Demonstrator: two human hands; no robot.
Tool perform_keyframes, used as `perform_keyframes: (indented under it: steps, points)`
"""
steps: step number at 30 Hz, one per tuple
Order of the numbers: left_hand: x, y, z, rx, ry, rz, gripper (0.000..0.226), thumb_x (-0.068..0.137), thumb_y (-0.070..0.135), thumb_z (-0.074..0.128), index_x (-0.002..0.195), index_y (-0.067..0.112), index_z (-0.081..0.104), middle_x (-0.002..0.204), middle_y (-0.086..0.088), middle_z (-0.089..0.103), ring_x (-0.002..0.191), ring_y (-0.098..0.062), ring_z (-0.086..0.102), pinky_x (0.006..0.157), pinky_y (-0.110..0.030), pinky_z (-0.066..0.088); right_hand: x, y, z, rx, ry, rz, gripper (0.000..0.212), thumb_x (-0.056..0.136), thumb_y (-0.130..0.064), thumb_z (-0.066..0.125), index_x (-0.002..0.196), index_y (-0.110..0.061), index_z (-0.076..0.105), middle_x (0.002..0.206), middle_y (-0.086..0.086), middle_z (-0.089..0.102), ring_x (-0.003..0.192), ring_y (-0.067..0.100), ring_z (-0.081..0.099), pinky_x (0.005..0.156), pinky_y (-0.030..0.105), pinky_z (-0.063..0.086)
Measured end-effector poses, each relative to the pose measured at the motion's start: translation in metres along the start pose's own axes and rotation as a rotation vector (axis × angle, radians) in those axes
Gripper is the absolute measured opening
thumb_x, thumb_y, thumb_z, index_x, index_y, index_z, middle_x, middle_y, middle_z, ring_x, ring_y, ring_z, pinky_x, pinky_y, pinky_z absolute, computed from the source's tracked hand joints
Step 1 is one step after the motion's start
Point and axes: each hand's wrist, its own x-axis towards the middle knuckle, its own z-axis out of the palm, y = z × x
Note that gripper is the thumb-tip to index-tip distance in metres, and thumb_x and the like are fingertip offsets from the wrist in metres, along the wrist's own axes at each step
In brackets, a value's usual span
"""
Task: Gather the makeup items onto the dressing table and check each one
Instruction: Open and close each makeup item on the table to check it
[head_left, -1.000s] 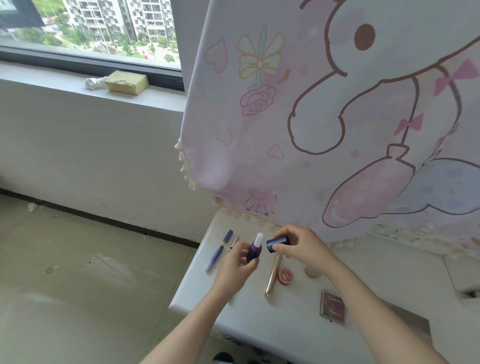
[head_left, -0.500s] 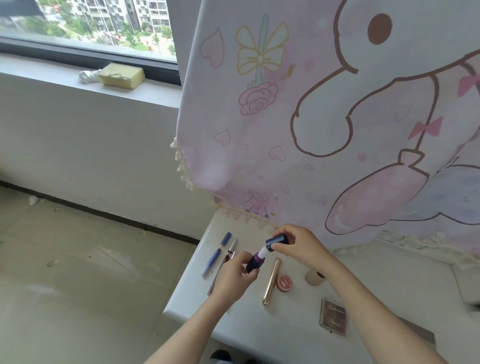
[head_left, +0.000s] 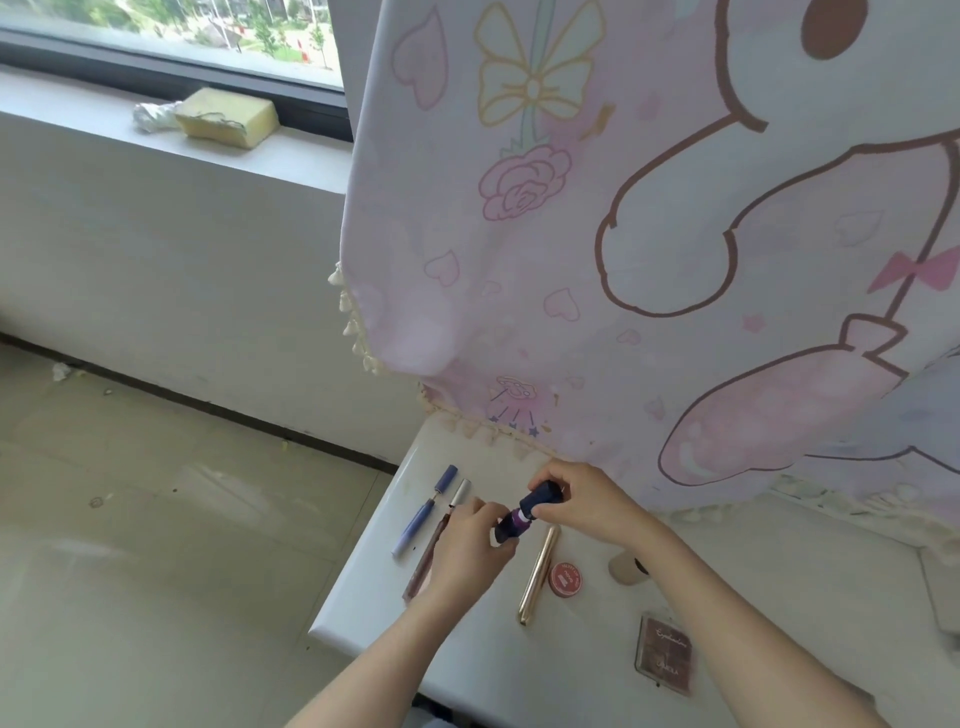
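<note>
View from a head-worn camera, looking down at two bare hands over the corner of a white tabletop.

The left hand has its grip closed around the lower, purple part of one lipstick tube, held just above the tabletop and tilted up to the right. The right hand pinches the tube's dark blue cap between thumb and fingers. The cap sits against the top of the tube, with a thin pale band showing between them.

Six more makeup items lie on the tabletop. Left of the hands is one blue pen-shaped liner. Just beside it is one brownish tube with a silver cap, partly hidden under the left hand. Right of the left hand is one slim gold tube. One small round red pot lies just beside it. One round beige item is partly hidden by the right forearm. One brown rectangular palette lies nearer the camera, to the right.

A pink cartoon-print cloth with a tasselled edge hangs behind the tabletop. On the windowsill at upper left sit one yellow sponge and, touching it, one crumpled white scrap.
</note>
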Motion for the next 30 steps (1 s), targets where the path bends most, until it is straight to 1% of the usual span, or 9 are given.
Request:
perform_keyframes:
  steps: [3, 5, 8, 10, 12, 17, 21, 26, 30]
  points:
    - [0.006, 0.003, 0.01, 0.068, 0.014, -0.031, 0.018, 0.088, 0.03, 0.054, 0.099, 0.017, 0.061, 0.096, 0.002, 0.056, 0.09, -0.015, 0.049, 0.068, -0.023, 0.037, 0.009, 0.006, 0.006, -0.03, 0.004, -0.013, 0.024, 0.079, -0.012, 0.062, 0.103, -0.016, 0.062, 0.094, -0.005, 0.056, 0.071, -0.003, 0.046, 0.065, 0.011, 0.037]
    - [0.008, 0.001, 0.016, 0.116, 0.021, -0.065, 0.019, 0.09, 0.031, 0.05, 0.097, 0.017, 0.06, 0.101, 0.001, 0.059, 0.094, -0.017, 0.053, 0.067, -0.025, 0.038, 0.016, 0.01, 0.007, -0.046, 0.036, 0.002, 0.025, 0.08, -0.01, 0.06, 0.104, -0.016, 0.061, 0.096, -0.005, 0.056, 0.072, -0.001, 0.046, 0.066, 0.013, 0.038]
    - [0.009, -0.003, 0.022, 0.16, 0.025, -0.103, 0.019, 0.09, 0.027, 0.047, 0.099, 0.016, 0.058, 0.104, 0.001, 0.059, 0.098, -0.018, 0.053, 0.066, -0.025, 0.036, 0.025, 0.018, 0.007, -0.148, 0.1, 0.064, 0.027, 0.081, -0.008, 0.056, 0.108, -0.012, 0.058, 0.105, 0.002, 0.059, 0.085, 0.013, 0.051, 0.076, 0.026, 0.042]
    - [0.008, -0.005, 0.024, 0.184, 0.027, -0.108, 0.019, 0.09, 0.025, 0.045, 0.101, 0.016, 0.058, 0.105, 0.0, 0.059, 0.1, -0.018, 0.051, 0.066, -0.025, 0.034, 0.033, 0.024, 0.012, -0.244, 0.094, 0.098, 0.028, 0.082, -0.01, 0.055, 0.109, -0.012, 0.056, 0.112, 0.004, 0.06, 0.096, 0.02, 0.055, 0.078, 0.03, 0.042]
    - [0.006, -0.007, 0.026, 0.23, 0.023, -0.101, 0.02, 0.091, 0.026, 0.044, 0.102, 0.016, 0.058, 0.107, 0.0, 0.059, 0.101, -0.018, 0.052, 0.067, -0.025, 0.035, 0.039, 0.027, 0.021, -0.303, 0.064, 0.108, 0.026, 0.083, -0.014, 0.054, 0.109, -0.012, 0.056, 0.113, 0.006, 0.059, 0.099, 0.023, 0.057, 0.078, 0.031, 0.044]
    - [0.002, -0.013, 0.028, 0.296, 0.006, -0.103, 0.025, 0.093, 0.03, 0.043, 0.102, 0.012, 0.058, 0.111, -0.002, 0.057, 0.102, -0.02, 0.052, 0.066, -0.026, 0.034, 0.049, 0.031, 0.045, -0.499, -0.008, 0.065, 0.025, 0.088, -0.017, 0.047, 0.112, -0.014, 0.054, 0.113, 0.007, 0.055, 0.101, 0.025, 0.054, 0.075, 0.033, 0.044]
    - [-0.001, -0.013, 0.026, 0.306, -0.004, -0.111, 0.026, 0.093, 0.03, 0.042, 0.105, 0.013, 0.056, 0.115, -0.002, 0.057, 0.106, -0.02, 0.05, 0.07, -0.026, 0.036, 0.053, 0.037, 0.055, -0.584, -0.039, 0.039, 0.026, 0.089, -0.016, 0.045, 0.113, -0.013, 0.053, 0.115, 0.008, 0.054, 0.107, 0.025, 0.049, 0.078, 0.036, 0.045]
    - [-0.004, -0.011, 0.023, 0.324, -0.027, -0.129, 0.027, 0.094, 0.032, 0.041, 0.106, 0.013, 0.057, 0.118, -0.003, 0.056, 0.11, -0.021, 0.049, 0.071, -0.027, 0.036, 0.055, 0.044, 0.061, -0.669, -0.075, 0.024, 0.03, 0.09, -0.016, 0.045, 0.12, -0.012, 0.05, 0.12, 0.009, 0.053, 0.113, 0.027, 0.044, 0.081, 0.034, 0.041]
    - [-0.007, -0.011, 0.019, 0.336, -0.037, -0.133, 0.03, 0.093, 0.035, 0.043, 0.112, 0.015, 0.055, 0.12, -0.003, 0.055, 0.113, -0.021, 0.048, 0.076, -0.029, 0.04, 0.051, 0.048, 0.061, -0.688, -0.035, 0.062, 0.041, 0.088, -0.018, 0.049, 0.128, -0.013, 0.045, 0.125, 0.008, 0.051, 0.119, 0.028, 0.041, 0.089, 0.035, 0.039]
